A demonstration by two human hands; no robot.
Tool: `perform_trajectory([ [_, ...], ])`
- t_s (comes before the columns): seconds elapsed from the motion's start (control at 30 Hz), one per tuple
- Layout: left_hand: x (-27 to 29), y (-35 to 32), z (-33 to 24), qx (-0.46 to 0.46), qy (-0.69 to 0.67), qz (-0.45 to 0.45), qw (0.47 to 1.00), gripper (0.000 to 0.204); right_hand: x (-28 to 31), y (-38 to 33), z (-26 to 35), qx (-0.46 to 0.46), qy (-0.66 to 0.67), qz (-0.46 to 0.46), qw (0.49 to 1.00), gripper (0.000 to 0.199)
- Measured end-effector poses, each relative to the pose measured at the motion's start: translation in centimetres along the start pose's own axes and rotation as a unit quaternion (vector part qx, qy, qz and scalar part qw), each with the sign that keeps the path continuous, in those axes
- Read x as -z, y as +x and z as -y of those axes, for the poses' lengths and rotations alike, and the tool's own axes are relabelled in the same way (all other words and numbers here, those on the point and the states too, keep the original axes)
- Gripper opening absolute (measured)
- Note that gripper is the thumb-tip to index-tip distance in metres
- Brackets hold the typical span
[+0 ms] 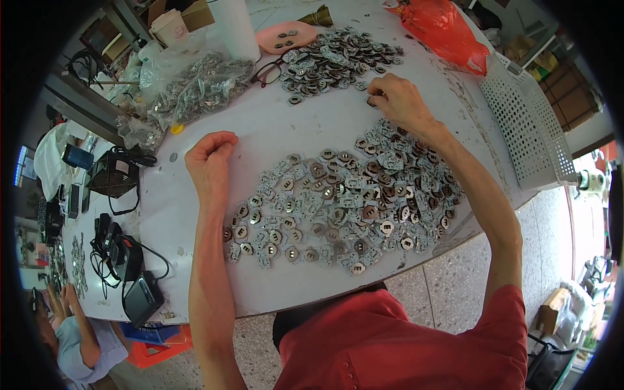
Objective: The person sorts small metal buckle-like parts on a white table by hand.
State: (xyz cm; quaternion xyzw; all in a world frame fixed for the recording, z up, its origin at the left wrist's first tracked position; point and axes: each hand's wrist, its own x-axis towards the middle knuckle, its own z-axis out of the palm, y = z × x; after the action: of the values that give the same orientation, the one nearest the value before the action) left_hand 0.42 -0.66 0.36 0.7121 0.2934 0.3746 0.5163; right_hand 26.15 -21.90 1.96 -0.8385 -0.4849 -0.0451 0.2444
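Observation:
My right hand (pixel 402 103) is at the right edge of the far pile, its thumb and fingers pinching a small round metal part (pixel 371 101). That far pile (pixel 338 58) is made of many small silver-grey metal parts. Left of the bare middle of the table, my left hand (pixel 211 156) is closed with its fingers curled in; whatever it may hold is hidden. Between my forearms spreads a bigger near pile (pixel 351 201) of flat metal pieces with round discs, many showing dark slots.
Eyeglasses (pixel 268 71), a pink tray (pixel 286 37) with several discs and a white cylinder (pixel 233 29) stand at the back. Left are a clear bag of metal parts (pixel 201 84) and black power adapters (pixel 123 253). Right are a red plastic bag (pixel 445 32) and a white perforated basket (pixel 528 123).

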Motion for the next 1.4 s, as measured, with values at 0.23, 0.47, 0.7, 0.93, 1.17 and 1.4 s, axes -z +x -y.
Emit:
perform_trajectory([
  [0.23,-0.2,0.0,0.1,-0.005,-0.01,0.003,1.0,0.016,0.7,-1.0,1.1,0.034,-0.021,0.016,0.999,0.019],
  [0.47,0.6,-0.1,0.3,0.003,0.01,-0.008,1.0,0.016,3.1,-2.2,3.5,-0.019,0.049,0.181,0.982,0.025],
  [0.7,-0.2,0.1,0.0,0.009,0.001,0.004,1.0,0.017,0.5,2.9,-2.6,-0.134,-0.018,-0.058,0.989,0.05],
  [0.93,0.1,0.1,0.1,0.009,-0.008,-0.003,1.0,0.016,-1.0,3.1,-1.5,-0.141,-0.104,-0.076,0.982,0.048],
  [1.17,0.0,-0.1,0.1,-0.002,-0.006,0.0,1.0,0.016,0.5,2.1,-2.9,-0.139,-0.052,-0.043,0.988,0.035],
  [1.4,-0.1,0.0,0.0,0.005,0.007,-0.002,1.0,0.016,-0.3,2.0,-4.1,-0.043,0.014,-0.035,0.998,0.029],
])
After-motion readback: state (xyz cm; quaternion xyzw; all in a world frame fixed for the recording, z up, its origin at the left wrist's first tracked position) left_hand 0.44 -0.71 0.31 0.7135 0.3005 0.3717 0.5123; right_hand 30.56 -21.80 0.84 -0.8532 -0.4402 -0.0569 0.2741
